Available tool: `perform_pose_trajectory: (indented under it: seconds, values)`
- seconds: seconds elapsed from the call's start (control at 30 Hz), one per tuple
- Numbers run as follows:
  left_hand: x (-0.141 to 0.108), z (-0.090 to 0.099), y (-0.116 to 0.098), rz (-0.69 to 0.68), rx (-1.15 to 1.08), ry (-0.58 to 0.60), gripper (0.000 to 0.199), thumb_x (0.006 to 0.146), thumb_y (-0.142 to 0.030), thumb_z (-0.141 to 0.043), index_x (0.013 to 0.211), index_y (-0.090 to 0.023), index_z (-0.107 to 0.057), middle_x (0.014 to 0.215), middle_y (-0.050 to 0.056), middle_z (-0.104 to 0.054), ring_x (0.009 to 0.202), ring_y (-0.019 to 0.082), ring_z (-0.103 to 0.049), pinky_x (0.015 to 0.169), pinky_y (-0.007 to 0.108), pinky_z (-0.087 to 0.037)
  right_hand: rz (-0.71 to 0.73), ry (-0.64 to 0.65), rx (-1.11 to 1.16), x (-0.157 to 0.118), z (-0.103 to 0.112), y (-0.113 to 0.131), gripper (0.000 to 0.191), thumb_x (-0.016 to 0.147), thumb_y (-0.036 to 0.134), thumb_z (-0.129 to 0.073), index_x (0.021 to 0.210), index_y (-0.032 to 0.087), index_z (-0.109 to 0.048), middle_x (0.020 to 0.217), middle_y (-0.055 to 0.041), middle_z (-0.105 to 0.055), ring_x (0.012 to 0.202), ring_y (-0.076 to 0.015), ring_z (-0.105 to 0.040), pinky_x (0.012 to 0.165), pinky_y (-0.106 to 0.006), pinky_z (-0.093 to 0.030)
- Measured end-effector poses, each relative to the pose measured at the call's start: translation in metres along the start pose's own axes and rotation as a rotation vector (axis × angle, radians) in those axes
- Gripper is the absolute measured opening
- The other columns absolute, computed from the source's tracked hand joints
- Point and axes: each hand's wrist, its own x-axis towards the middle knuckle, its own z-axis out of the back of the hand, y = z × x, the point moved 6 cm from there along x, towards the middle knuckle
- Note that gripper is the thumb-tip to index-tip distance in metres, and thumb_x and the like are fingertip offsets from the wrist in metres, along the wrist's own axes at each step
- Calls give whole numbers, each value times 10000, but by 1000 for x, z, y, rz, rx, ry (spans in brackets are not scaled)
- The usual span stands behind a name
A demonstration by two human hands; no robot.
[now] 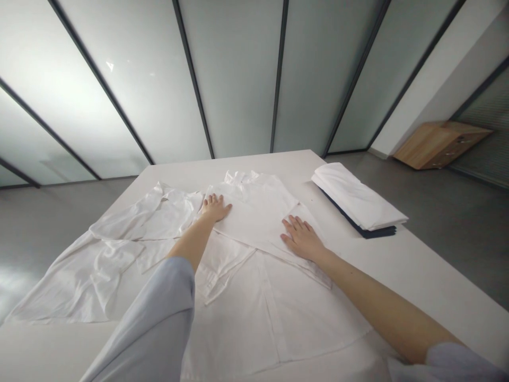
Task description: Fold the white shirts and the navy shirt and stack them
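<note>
A white shirt lies spread on the white table, partly folded, its collar at the far end. My left hand rests flat on the shirt's left edge, fingers apart. My right hand presses flat on the right side of the same shirt, over a folded sleeve. Neither hand grips the cloth. Another white shirt lies crumpled to the left, partly under the first one.
A stack of folded white garments with a dark one beneath sits at the table's far right. Frosted glass panels stand behind the table. A wooden cabinet is on the floor at the right.
</note>
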Motion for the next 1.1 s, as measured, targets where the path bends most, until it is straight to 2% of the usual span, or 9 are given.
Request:
perform_pose_trajectory:
  seconds: [0.27, 0.43, 0.57, 0.7, 0.8, 0.93, 1.1]
  values:
    - [26, -2, 12, 32, -67, -62, 826, 873, -688, -267, 1499, -151, -300, 1573, 198, -238, 1443, 377, -204, 1134, 509, -199, -7, -9, -34, -5, -3, -2, 615, 980, 478, -267, 1509, 173, -336, 1581, -119, -242, 1459, -277, -188, 1169, -459, -185]
    - [25, 3, 7, 25, -39, -83, 807, 880, -666, -275, 1478, -127, -331, 1541, 213, -302, 1410, 378, -276, 1119, 505, -226, -24, 25, -50, -8, 0, 0, 613, 982, 464, -291, 1511, 158, -326, 1581, -136, -234, 1458, -281, -192, 1165, -459, -188]
    - [0, 4, -12, -53, 0, -57, 736, 918, -566, -280, 1473, -86, -326, 1530, 215, -324, 1412, 345, -288, 1129, 478, -218, -2, 45, -52, -3, 11, -1, 601, 969, 481, -337, 1476, 162, -388, 1554, -144, -305, 1423, -291, -283, 1136, -446, -254]
    - [-44, -6, -31, -128, -38, 9, 750, 908, -616, -279, 1488, -142, -310, 1574, 186, -248, 1448, 344, -213, 1134, 511, -203, 29, 9, -44, 16, 29, -3, 572, 932, 508, -416, 1391, 176, -491, 1458, -156, -453, 1331, -298, -424, 1073, -426, -348]
    - [-75, -16, -32, -101, -75, 31, 795, 891, -672, -268, 1497, -160, -305, 1587, 182, -211, 1454, 373, -181, 1128, 557, -194, 38, -81, -27, 34, 38, -3, 608, 940, 513, -402, 1439, 166, -426, 1496, -159, -400, 1379, -302, -356, 1101, -430, -310]
    - [-98, -18, -25, -107, -63, -51, 820, 890, -691, -250, 1516, -162, -270, 1594, 170, -198, 1463, 366, -156, 1149, 537, -158, 17, -41, -3, 45, 21, -4, 619, 962, 528, -352, 1479, 188, -367, 1560, -133, -295, 1437, -292, -248, 1137, -447, -238]
    - [-101, -19, -21, -110, -45, -40, 822, 896, -689, -241, 1525, -160, -250, 1593, 171, -197, 1460, 372, -165, 1148, 537, -160, -28, 7, 14, 38, 6, -8, 642, 971, 560, -300, 1495, 191, -342, 1574, -135, -263, 1449, -279, -217, 1142, -436, -226]
